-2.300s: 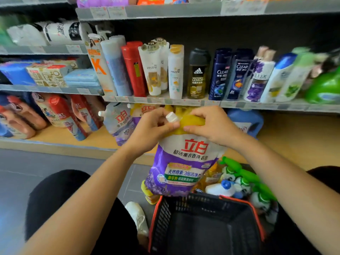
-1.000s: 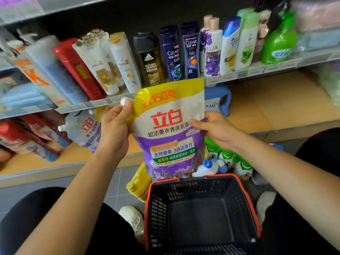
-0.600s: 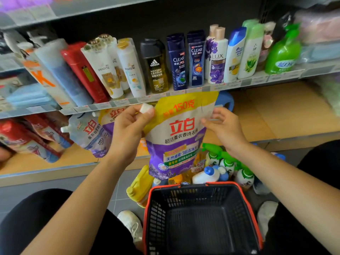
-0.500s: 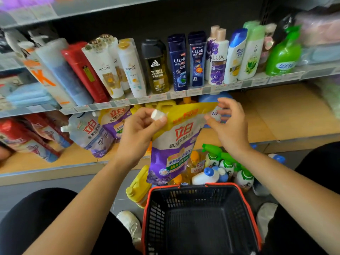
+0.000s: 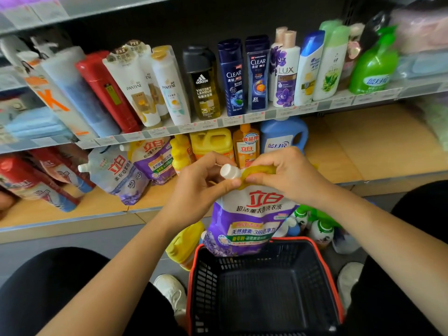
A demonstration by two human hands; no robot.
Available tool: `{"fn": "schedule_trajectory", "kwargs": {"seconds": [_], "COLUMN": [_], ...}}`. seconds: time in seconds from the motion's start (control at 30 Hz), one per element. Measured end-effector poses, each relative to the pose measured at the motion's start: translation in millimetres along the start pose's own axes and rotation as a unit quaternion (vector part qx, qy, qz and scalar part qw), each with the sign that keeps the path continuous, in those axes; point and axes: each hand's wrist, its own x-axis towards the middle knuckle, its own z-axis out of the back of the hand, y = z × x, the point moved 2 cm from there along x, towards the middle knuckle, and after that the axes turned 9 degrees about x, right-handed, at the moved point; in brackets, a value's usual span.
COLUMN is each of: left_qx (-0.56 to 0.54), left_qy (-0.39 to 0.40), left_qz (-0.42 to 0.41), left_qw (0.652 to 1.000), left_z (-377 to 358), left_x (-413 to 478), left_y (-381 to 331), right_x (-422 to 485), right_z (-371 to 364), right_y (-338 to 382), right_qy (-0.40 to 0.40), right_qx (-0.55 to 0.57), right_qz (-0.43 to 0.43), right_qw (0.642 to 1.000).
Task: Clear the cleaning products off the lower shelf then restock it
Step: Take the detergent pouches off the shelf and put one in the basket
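Note:
A purple and yellow detergent refill pouch [image 5: 249, 221] with a white screw cap hangs in front of me, above the far rim of a black basket [image 5: 264, 287]. My left hand [image 5: 201, 185] pinches the pouch's top by the cap. My right hand [image 5: 286, 175] grips the crumpled yellow top edge beside it. On the wooden lower shelf [image 5: 363, 151] stand two similar pouches [image 5: 126, 173], yellow bottles [image 5: 211, 141], an orange bottle [image 5: 246, 146] and a blue jug [image 5: 282, 137].
The basket with an orange rim sits between my knees. Behind it on the floor stand a yellow bottle [image 5: 186, 243] and several green-capped white bottles [image 5: 317, 229]. Shampoo bottles [image 5: 232, 76] line the shelf above. Red pouches [image 5: 36, 180] lie at the lower shelf's left.
The pouch has dropped lower, its bottom now at the basket's far rim. Both hands have closed together on its top, and my right hand moved from the side edge to the top.

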Motion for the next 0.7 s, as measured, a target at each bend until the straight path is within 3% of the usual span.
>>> {"fn": "schedule_trajectory", "kwargs": {"seconds": [0.2,0.33,0.53,0.7], "left_qx": [0.099,0.171,0.245,0.172], "left_qy": [-0.014,-0.04,-0.018,-0.032], "left_qz": [-0.121,-0.139,-0.104,-0.029], "left_qw": [0.988,0.974,0.964,0.984], "left_z": [10,9,12,6], "left_x": [2,0,3,4], "left_y": [-7,-3,6,9], "right_x": [-4,-6,-7,-6], "right_z": [0,-3,-5,-8], "right_y": [1,-1,1,1], "right_qy": [0.012,0.027,0.023,0.017], "right_qx": [0.02,-0.017,-0.027,-0.031], "right_qz": [0.012,0.01,0.02,0.023], "right_qw": [1.0,0.999,0.999,0.999]}}
